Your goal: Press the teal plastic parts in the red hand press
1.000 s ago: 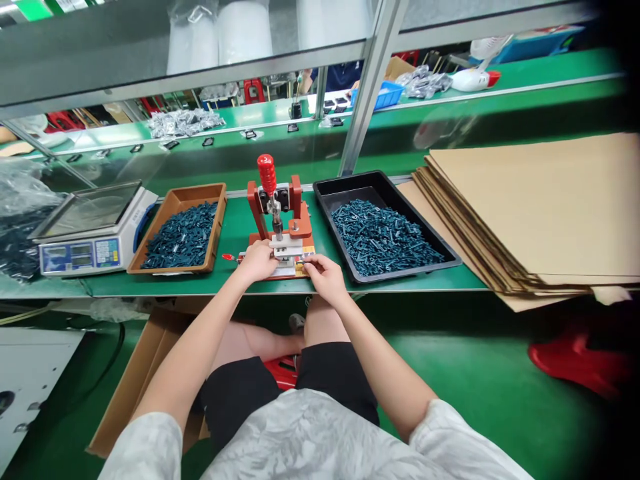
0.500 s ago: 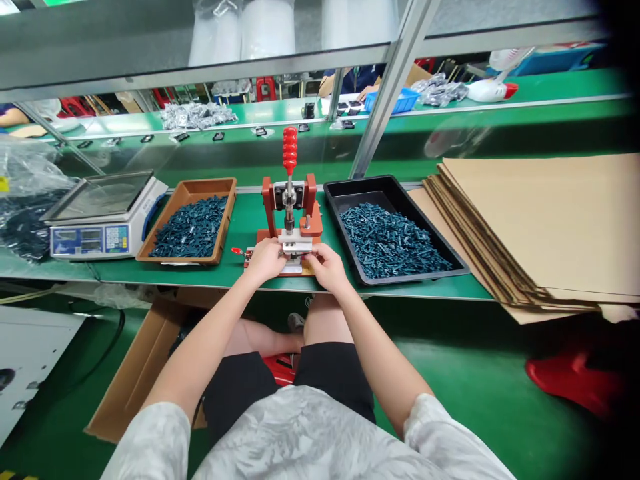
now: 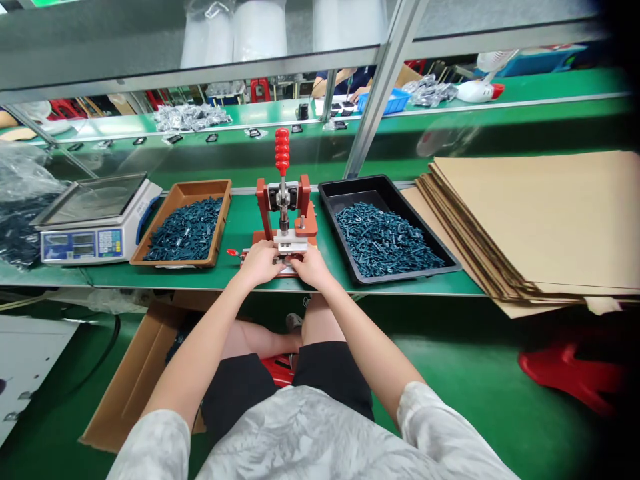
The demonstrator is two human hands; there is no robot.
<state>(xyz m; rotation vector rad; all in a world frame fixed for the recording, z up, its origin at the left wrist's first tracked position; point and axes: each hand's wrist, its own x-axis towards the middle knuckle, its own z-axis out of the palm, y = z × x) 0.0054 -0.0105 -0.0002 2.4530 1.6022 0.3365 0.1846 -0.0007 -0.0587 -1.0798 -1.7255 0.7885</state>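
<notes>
A hand-operated toggle press [image 3: 284,200] with a red ribbed handle [image 3: 283,152] stands upright on the green bench in front of me. My left hand [image 3: 261,263] is at the left of its base, fingers bent in under the metal block [image 3: 291,242]. From the other side my right hand [image 3: 311,267] reaches in, thumb and fingers closed near the left fingertips. Whatever the fingertips pinch is too small and covered to make out. Small dark teal plastic parts fill a brown tray [image 3: 227,223] on the left and a black tray [image 3: 350,189] on the right.
A weighing scale [image 3: 95,220] and a plastic bag of dark parts [image 3: 20,213] are at far left. Flat cardboard sheets [image 3: 540,220] are stacked on the right. A metal upright [image 3: 375,100] rises behind the press. Under the bench lies an open carton [image 3: 125,373].
My right hand has shifted inward, so its fingertips now sit closer to my left hand at the press base. The left hand stays there. The whole view has moved slightly.
</notes>
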